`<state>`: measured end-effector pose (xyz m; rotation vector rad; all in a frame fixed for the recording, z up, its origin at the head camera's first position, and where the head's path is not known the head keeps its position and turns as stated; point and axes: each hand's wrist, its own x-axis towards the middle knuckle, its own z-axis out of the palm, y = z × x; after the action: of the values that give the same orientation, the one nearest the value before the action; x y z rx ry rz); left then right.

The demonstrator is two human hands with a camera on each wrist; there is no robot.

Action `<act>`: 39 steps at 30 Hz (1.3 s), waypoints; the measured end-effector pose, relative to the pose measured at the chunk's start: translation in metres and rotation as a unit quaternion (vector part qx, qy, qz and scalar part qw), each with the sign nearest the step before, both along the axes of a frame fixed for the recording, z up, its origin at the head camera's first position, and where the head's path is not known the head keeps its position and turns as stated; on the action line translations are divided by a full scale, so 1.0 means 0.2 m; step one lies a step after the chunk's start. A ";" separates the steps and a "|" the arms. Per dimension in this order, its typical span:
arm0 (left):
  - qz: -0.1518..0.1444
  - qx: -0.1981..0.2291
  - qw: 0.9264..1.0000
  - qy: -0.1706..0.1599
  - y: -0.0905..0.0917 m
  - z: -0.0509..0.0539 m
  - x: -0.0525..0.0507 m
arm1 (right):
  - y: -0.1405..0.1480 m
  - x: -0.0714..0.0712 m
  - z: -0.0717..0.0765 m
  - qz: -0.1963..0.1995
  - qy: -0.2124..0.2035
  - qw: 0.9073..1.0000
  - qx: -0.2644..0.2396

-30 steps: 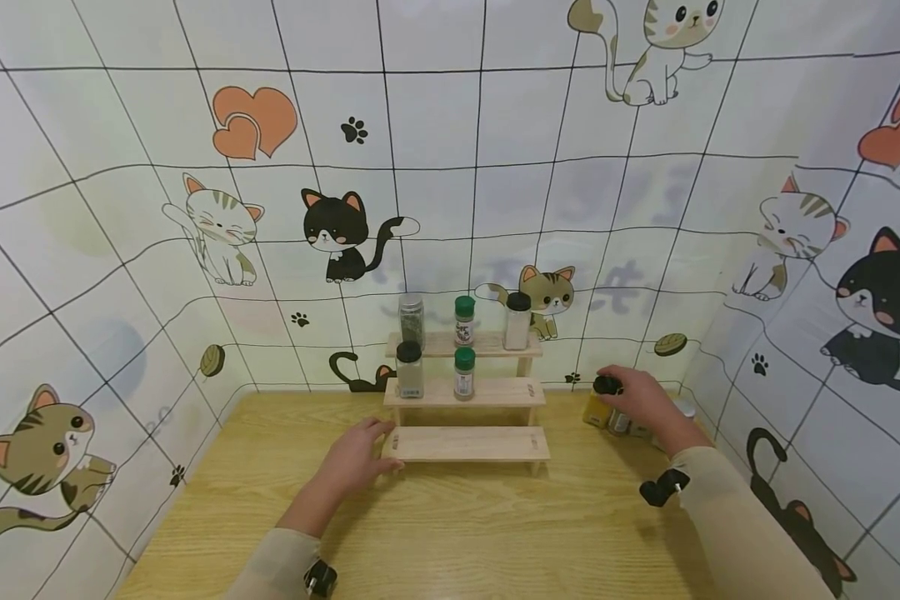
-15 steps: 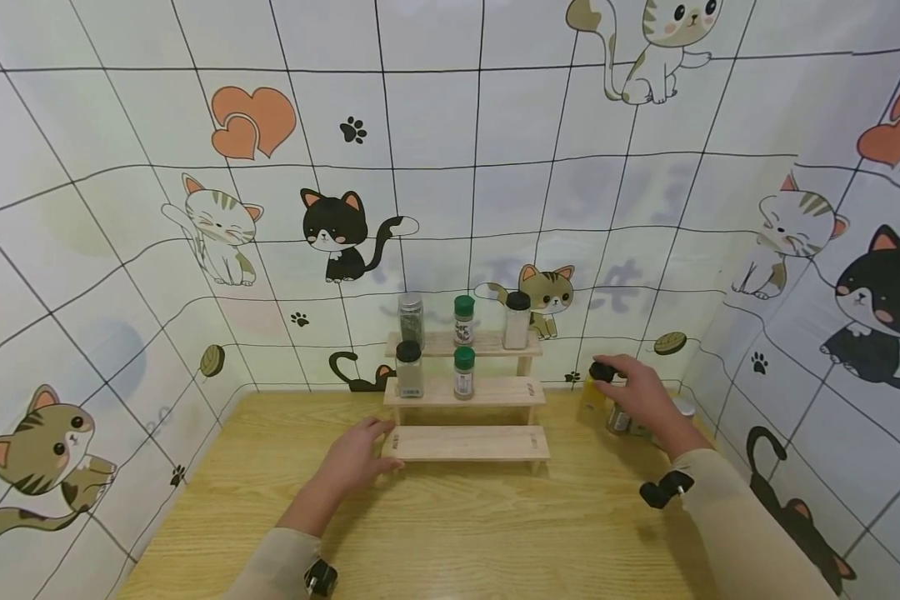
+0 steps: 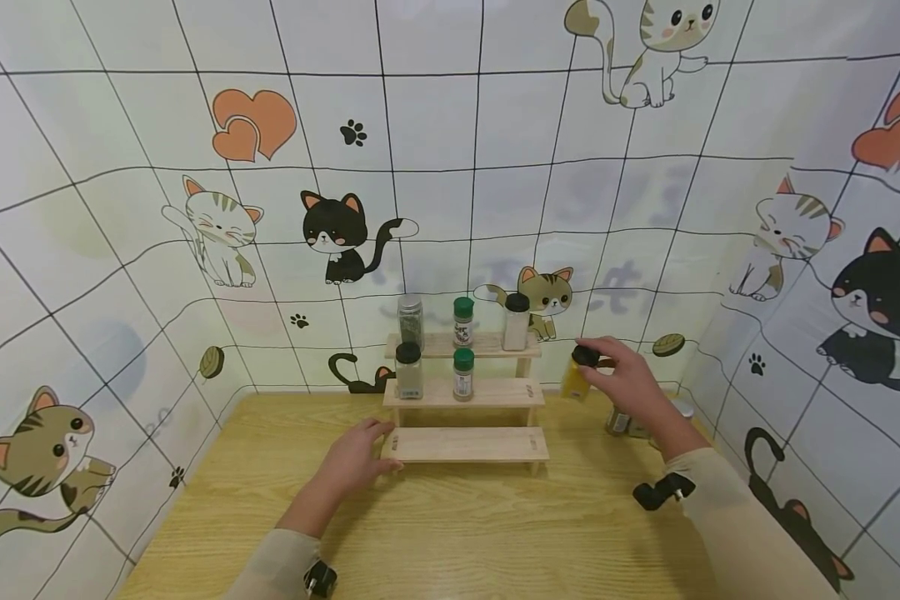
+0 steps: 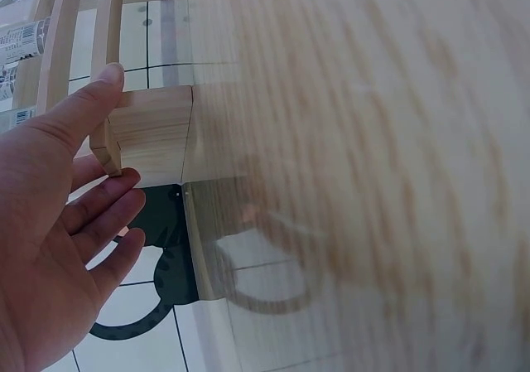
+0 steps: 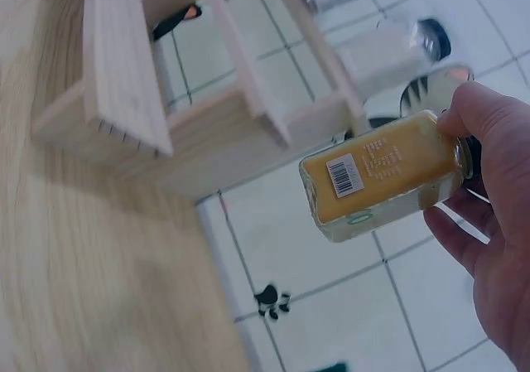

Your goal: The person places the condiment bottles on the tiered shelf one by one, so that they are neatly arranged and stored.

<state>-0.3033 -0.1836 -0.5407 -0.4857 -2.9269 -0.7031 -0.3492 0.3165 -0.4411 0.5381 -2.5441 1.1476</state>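
Observation:
My right hand (image 3: 625,377) pinches a square glass jar of yellow powder (image 3: 574,382) by its black cap, just right of the three-step wooden rack (image 3: 465,444). In the right wrist view the jar (image 5: 385,173) is tilted, its barcode label showing, and the thumb and fingers of the hand (image 5: 505,198) are round the cap end. My left hand (image 3: 354,458) holds the left end of the rack's lowest step; in the left wrist view the thumb of this hand (image 4: 50,214) lies on the step's edge, fingers beneath.
On the top step stand a jar of herbs (image 3: 411,321), a green-capped jar (image 3: 462,322) and a black-capped white jar (image 3: 516,322). The middle step bears a black-capped jar (image 3: 409,372) and a green-capped one (image 3: 462,374). More jars (image 3: 619,422) stand on the table beyond the rack's right side.
The yellow jar has risen from beside the other jars at the right and moved left toward the rack in my right hand. My left hand has stayed on the rack.

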 end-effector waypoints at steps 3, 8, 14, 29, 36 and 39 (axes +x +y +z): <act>-0.002 0.000 1.000 0.004 0.00 0.00 0.00 | -0.05 0.01 0.04 0.004 0.006 1.000 -0.002; -0.002 0.003 1.000 0.003 0.00 0.00 0.00 | -0.12 0.01 0.09 0.016 0.028 0.999 -0.001; -0.004 0.009 1.000 -0.003 0.00 0.01 0.01 | -0.22 0.01 0.12 0.043 0.038 0.998 -0.006; -0.014 -0.004 1.000 0.010 -0.01 0.00 0.00 | -0.43 -0.03 0.14 0.071 0.009 0.997 -0.008; -0.016 -0.005 1.000 0.012 0.00 0.00 0.00 | -0.46 -0.06 0.11 0.080 0.000 0.997 0.005; -0.012 0.000 1.000 0.008 0.00 0.00 0.00 | -0.47 -0.07 0.11 0.083 -0.001 0.997 0.008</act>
<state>-0.3030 -0.1842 -0.5410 -0.5248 -2.9118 -0.6983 -0.3623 0.2221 -0.4198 0.7645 -2.5507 1.1837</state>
